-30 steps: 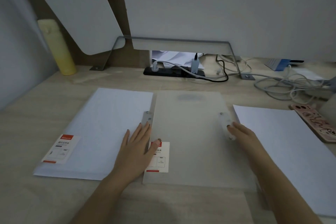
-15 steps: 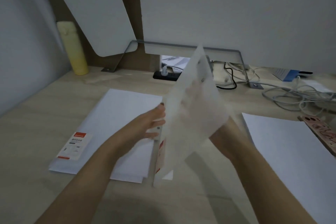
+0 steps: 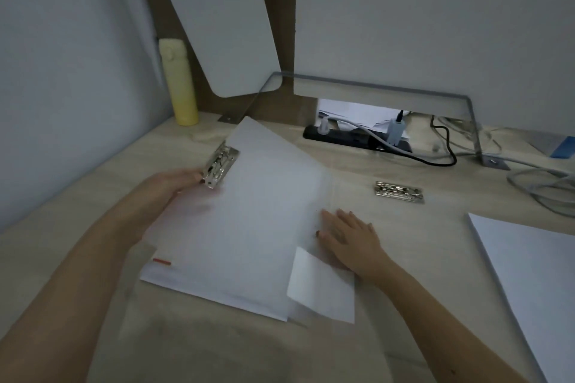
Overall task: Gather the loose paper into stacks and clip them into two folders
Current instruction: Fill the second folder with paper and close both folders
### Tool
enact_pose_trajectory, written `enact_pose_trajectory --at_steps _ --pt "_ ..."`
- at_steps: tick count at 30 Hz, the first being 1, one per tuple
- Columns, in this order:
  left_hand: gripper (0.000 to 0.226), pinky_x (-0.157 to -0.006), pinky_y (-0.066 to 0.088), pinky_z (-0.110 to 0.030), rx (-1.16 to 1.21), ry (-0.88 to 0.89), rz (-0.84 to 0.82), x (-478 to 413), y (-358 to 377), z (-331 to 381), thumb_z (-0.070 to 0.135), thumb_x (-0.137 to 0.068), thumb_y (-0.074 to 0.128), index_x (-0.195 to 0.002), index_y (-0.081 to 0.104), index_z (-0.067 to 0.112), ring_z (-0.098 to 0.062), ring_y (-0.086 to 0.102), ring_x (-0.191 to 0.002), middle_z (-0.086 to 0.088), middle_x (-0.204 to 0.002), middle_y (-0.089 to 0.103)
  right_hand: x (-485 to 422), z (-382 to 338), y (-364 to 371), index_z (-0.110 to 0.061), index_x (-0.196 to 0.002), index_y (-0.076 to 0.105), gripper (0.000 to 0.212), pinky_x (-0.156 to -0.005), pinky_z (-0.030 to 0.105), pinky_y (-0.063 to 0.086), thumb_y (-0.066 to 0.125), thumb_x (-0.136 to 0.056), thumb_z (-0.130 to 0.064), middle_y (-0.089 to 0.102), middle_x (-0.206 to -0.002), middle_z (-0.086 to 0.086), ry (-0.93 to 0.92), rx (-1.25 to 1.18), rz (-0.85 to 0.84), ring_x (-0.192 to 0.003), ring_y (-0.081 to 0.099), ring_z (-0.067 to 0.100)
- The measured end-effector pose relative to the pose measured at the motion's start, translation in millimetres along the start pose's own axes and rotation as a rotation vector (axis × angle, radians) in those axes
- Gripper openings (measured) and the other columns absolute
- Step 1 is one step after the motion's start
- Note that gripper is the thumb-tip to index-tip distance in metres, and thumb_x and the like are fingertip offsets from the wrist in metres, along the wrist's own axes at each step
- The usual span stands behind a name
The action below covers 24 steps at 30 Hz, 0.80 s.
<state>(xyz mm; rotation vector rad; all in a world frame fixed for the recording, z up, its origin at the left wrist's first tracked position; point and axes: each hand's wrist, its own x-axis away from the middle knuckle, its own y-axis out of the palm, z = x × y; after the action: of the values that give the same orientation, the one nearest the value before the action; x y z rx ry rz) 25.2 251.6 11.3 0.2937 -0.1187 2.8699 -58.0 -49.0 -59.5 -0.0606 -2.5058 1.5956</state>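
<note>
Your left hand (image 3: 174, 185) pinches the folder (image 3: 351, 193) cover (image 3: 264, 202) beside its metal clip (image 3: 220, 167), holding it tilted above the left paper stack (image 3: 199, 281). Your right hand (image 3: 351, 238) lies flat, fingers spread, on the folder's other half on the desk (image 3: 93, 196).

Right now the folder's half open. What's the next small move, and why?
Probably lay the cover flat leftward: the left hand holds it raised near its clip, the right hand presses the back panel flat, and the paper stack lies unfiled on the right.
</note>
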Motion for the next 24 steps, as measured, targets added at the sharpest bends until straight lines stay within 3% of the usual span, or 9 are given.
enact_pose_trajectory --at_steps 3,6,9,11,14,18,21,24 --pt "0.028 -0.076 0.042 -0.028 -0.21 -0.1 0.063 -2 -6 -22 0.016 -0.092 0.05 -0.115 0.065 0.014 -0.017 0.06 -0.092 -0.002 -0.099 0.068 5 14 7 -0.037 -0.145 0.019 0.059 -0.116 0.042 -0.001 0.019 -0.091 -0.06 0.009 -0.158 -0.006 0.027 0.075 0.063 -0.146 0.003 0.015" --pt "0.027 -0.068 0.035 -0.025 -0.229 -0.158 0.148 -10 2 -35 0.026 -0.093 0.051 -0.111 0.065 0.013 -0.017 0.053 -0.086 -0.003 -0.094 0.061 11 17 14 -0.036 -0.147 0.011 0.091 -0.117 0.041 -0.004 -0.011 -0.067 -0.075 0.005 -0.159 -0.006 -0.03 0.134 0.131 -0.146 -0.001 0.014" --pt "0.019 -0.042 0.036 -0.013 -0.213 -0.129 0.237 -17 13 -41 0.023 -0.095 0.049 -0.101 0.064 0.011 -0.002 0.054 -0.045 0.004 -0.059 0.058 9 18 17 -0.035 -0.147 0.011 0.089 -0.117 0.04 -0.004 -0.011 -0.066 -0.065 0.005 -0.159 -0.006 -0.026 0.138 0.155 -0.146 -0.001 0.014" --pt "0.022 -0.035 0.036 -0.009 -0.208 -0.132 0.228 -16 14 -43 0.019 -0.095 0.048 -0.096 0.066 0.006 0.004 0.051 -0.033 0.003 -0.058 0.062 8 19 17 -0.036 -0.147 0.011 0.087 -0.117 0.04 -0.004 -0.011 -0.066 -0.062 0.006 -0.159 -0.006 -0.024 0.146 0.161 -0.146 -0.001 0.013" --pt "0.026 -0.044 0.044 -0.01 -0.149 -0.173 0.129 -15 6 -48 0.018 -0.096 0.045 -0.099 0.068 0.006 0.003 0.062 -0.049 -0.002 -0.081 0.073 7 19 18 -0.036 -0.147 0.01 0.086 -0.117 0.039 -0.004 -0.011 -0.067 -0.062 0.006 -0.158 -0.006 -0.023 0.156 0.169 -0.146 -0.001 0.013" --pt "0.027 -0.041 0.041 -0.009 -0.102 -0.209 0.099 -14 2 -51 0.02 -0.096 0.045 -0.094 0.069 0.008 0.002 0.061 -0.045 0.009 -0.057 0.07 7 20 18 -0.035 -0.147 0.01 0.086 -0.117 0.039 -0.004 -0.01 -0.068 -0.062 0.007 -0.158 -0.006 -0.029 0.146 0.163 -0.146 -0.001 0.013" --pt "0.025 -0.041 0.042 -0.011 -0.087 -0.199 0.118 -14 4 -52 0.019 -0.094 0.047 -0.089 0.07 0.009 0.0 0.061 -0.045 0.009 -0.056 0.07 7 19 18 -0.034 -0.147 0.011 0.086 -0.117 0.04 -0.004 -0.011 -0.068 -0.061 0.007 -0.159 -0.005 -0.029 0.156 0.17 -0.146 -0.001 0.014" --pt "0.024 -0.052 0.042 -0.02 -0.08 -0.192 0.156 -14 2 -53 0.021 -0.093 0.051 -0.088 0.072 0.01 -0.008 0.06 -0.056 0.007 -0.061 0.072 7 18 19 -0.033 -0.147 0.009 0.086 -0.117 0.04 -0.004 -0.013 -0.068 -0.06 0.006 -0.159 -0.004 -0.028 0.17 0.168 -0.146 -0.001 0.015"
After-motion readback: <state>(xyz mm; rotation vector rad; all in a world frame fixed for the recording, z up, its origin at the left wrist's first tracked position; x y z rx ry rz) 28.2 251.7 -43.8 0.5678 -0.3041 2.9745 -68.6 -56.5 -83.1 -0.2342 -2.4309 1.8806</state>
